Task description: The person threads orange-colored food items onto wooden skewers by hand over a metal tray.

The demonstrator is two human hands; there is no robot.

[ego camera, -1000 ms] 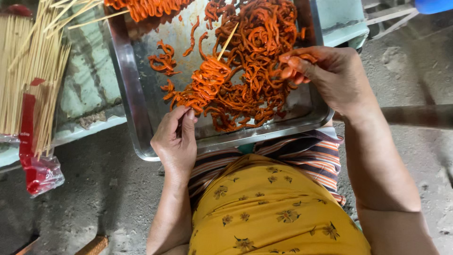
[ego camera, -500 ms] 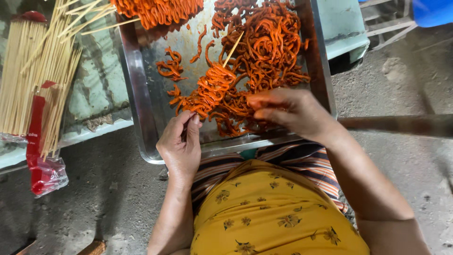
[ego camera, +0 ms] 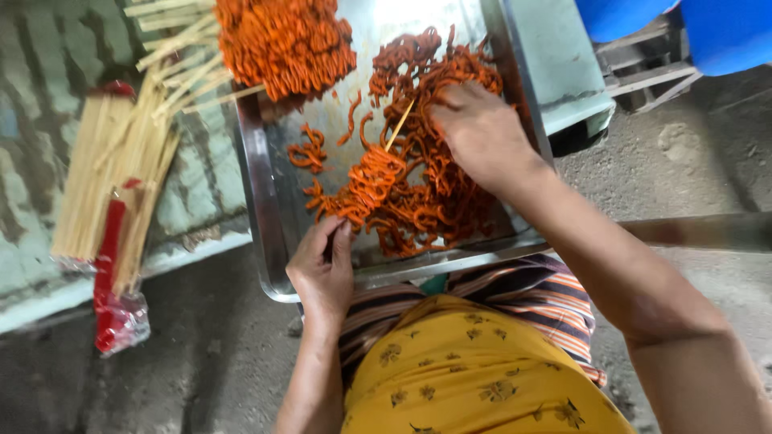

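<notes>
A steel tray (ego camera: 259,209) holds a heap of loose orange strips (ego camera: 438,205). My left hand (ego camera: 322,273) grips the lower end of a wooden skewer (ego camera: 366,181) threaded with folded orange strips, its bare tip poking up at the top. My right hand (ego camera: 482,133) rests palm down on the loose strips, fingers curled into them just right of the skewer tip. A pile of filled orange skewers (ego camera: 285,40) lies at the tray's far left corner.
A bundle of bare wooden skewers (ego camera: 112,177) lies on the pale green surface (ego camera: 44,96) at left, partly in a clear and red plastic wrapper (ego camera: 112,305). Blue containers (ego camera: 691,24) stand at the top right. Grey concrete floor (ego camera: 683,161) lies beneath.
My right hand has moved left from the tray's right edge onto the loose strips near the skewer tip. My left hand still holds the loaded skewer.
</notes>
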